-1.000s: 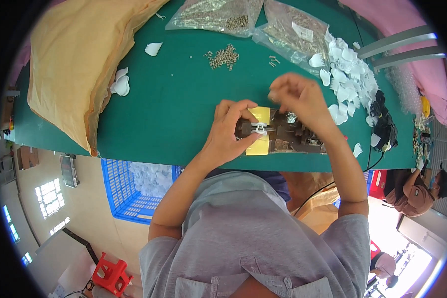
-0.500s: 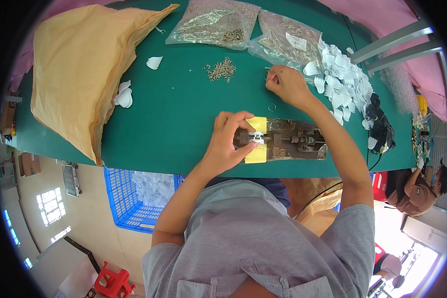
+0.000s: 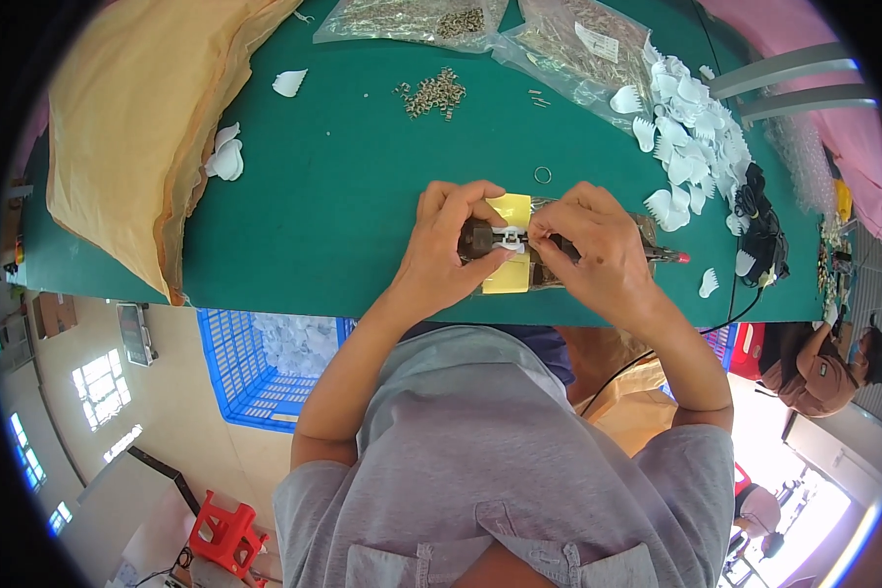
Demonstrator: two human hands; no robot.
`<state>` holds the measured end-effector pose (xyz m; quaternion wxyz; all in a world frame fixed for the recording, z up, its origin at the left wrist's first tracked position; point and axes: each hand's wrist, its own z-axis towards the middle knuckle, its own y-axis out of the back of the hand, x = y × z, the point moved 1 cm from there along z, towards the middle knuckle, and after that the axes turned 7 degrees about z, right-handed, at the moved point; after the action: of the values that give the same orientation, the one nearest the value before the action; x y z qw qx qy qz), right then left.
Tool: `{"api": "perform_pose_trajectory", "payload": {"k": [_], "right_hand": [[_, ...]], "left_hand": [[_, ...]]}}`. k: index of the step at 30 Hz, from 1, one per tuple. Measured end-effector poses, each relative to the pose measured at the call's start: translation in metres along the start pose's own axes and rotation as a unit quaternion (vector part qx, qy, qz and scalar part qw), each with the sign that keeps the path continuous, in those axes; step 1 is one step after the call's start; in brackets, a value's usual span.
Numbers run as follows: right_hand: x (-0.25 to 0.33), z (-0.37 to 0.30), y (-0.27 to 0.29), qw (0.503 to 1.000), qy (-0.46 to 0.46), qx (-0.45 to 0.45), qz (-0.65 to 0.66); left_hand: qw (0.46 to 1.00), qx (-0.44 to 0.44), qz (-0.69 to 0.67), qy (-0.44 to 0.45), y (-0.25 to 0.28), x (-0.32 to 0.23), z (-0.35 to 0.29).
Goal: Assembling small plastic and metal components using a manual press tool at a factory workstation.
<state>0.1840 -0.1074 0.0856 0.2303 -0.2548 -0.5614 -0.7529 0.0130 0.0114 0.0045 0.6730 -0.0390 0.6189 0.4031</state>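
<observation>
My left hand (image 3: 443, 243) is closed, thumb and fingers gripping a small white plastic part (image 3: 508, 238) from both sides. The part sits in a dark metal jig (image 3: 647, 230) with yellow pads (image 3: 506, 279) on it. Against the right side of the white part, my right hand (image 3: 598, 250) pinches with thumb and forefinger over the jig. Whatever lies in that pinch is too small and hidden to make out. Just beyond the jig lies a thin metal ring (image 3: 543, 174). Farther off are a few thin metal pins (image 3: 539, 99) and a pile of small metal pieces (image 3: 435, 93).
White toothed plastic pieces (image 3: 691, 127) are heaped at the right, beside a black cable bundle (image 3: 759, 230). Clear bags (image 3: 588, 59) lie at the back. A large tan paper sack (image 3: 137, 137) stands left. Below the green table's (image 3: 294, 216) edge is a blue crate (image 3: 235, 382).
My right hand has come from the pins at the back down to the jig, beside the white part. My left hand keeps its grip. The whole view has shifted slightly.
</observation>
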Motion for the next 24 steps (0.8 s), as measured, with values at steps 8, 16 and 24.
{"api": "perform_pose_trajectory", "payload": {"k": [8,16,24], "right_hand": [[0.006,-0.013,0.011,0.998,0.028,-0.045,-0.036],[-0.078,-0.127,0.079,0.916,-0.239,-0.29,-0.144],[-0.126,-0.161,0.084,0.881,-0.357,-0.307,0.048]], "left_hand": [[0.998,0.002,0.032,-0.055,0.004,-0.005,0.003],[0.999,-0.005,0.026,-0.044,0.0,-0.004,0.006],[0.996,-0.026,0.048,-0.074,-0.003,0.002,0.007]]}}
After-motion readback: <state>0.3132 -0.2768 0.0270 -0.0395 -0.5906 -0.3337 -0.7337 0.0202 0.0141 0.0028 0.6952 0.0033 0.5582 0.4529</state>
